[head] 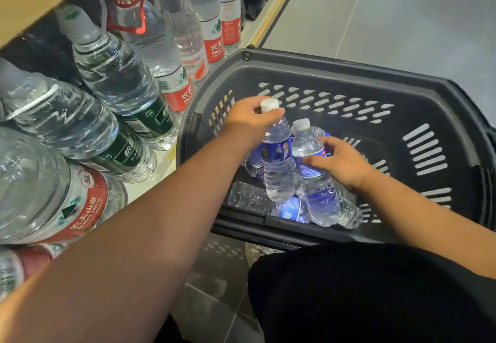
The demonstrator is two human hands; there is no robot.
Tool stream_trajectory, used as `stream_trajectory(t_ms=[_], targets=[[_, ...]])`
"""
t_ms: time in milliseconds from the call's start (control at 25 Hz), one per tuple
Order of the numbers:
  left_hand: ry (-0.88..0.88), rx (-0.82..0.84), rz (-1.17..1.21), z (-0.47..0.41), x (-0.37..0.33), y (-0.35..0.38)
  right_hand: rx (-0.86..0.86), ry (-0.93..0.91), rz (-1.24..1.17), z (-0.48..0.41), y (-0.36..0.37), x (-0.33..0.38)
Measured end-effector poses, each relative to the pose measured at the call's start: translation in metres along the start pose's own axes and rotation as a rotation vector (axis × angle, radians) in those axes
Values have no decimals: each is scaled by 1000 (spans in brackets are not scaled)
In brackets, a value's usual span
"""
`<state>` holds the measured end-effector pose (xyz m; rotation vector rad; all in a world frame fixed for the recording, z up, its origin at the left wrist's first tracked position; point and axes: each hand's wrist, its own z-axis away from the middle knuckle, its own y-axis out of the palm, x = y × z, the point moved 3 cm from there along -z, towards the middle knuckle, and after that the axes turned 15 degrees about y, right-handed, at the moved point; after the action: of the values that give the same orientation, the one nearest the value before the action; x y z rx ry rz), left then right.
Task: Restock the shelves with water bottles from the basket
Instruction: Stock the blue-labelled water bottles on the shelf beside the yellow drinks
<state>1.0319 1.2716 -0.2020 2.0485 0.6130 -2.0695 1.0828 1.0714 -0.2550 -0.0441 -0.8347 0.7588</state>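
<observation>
- The restocking looked far from done; the basket (349, 74) held several small bottles, and none with that blue label showed on the shelf (165, 161), which carried large bottles (115, 74) in red or green labels.
- The left hand (249, 120) held one upright bottle (279, 171) inside the basket, its fingers (271, 116) curled round the neck just under the white cap.
- The right hand (341, 163) gripped a second bottle (316, 184) just beside it, fingers (314, 160) wrapped round the label.
- At least one more bottle (249, 198) lay flat on the basket floor; others were partly hidden behind the two.
- The small bottles were clear, ribbed and full, with white caps.
- Carrying both to the shelf seemed the step left.
</observation>
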Motion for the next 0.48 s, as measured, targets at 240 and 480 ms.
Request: stream_trajectory(t_ms=[240, 480], targets=[[-236, 273, 12, 7, 30, 27, 72, 86, -294, -8, 1, -10], [-185, 405, -91, 8, 37, 34, 111, 95, -564, -2, 0, 1]])
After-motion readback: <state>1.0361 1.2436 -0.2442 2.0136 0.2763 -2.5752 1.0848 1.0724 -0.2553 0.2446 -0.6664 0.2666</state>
